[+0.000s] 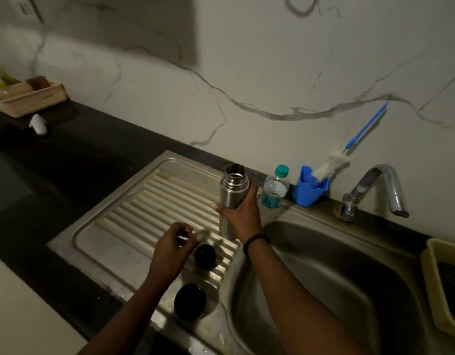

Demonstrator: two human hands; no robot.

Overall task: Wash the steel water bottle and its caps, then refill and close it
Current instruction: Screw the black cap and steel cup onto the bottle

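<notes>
The steel water bottle (pixel 230 190) is upright and uncapped, its mouth open at the top. My right hand (pixel 240 216) grips its body and holds it over the ribbed steel drainboard (pixel 134 216), just left of the sink basin (pixel 324 278). A small black inner cap (pixel 204 256) stands on the drainboard below the bottle. My left hand (pixel 170 249) hovers beside that cap on its left, fingers loosely curled and apart, holding nothing I can make out. A larger black outer cap (pixel 190 301) rests nearer me on the drainboard's front edge.
A clear plastic bottle with a green lid (pixel 274 193) stands behind the steel bottle. A blue holder (pixel 308 192) with a blue-handled bottle brush (pixel 331 165) leans on the wall. The tap (pixel 382 183) is off. A yellow tray (pixel 436 278) sits at right, a basket (pixel 29 96) far left.
</notes>
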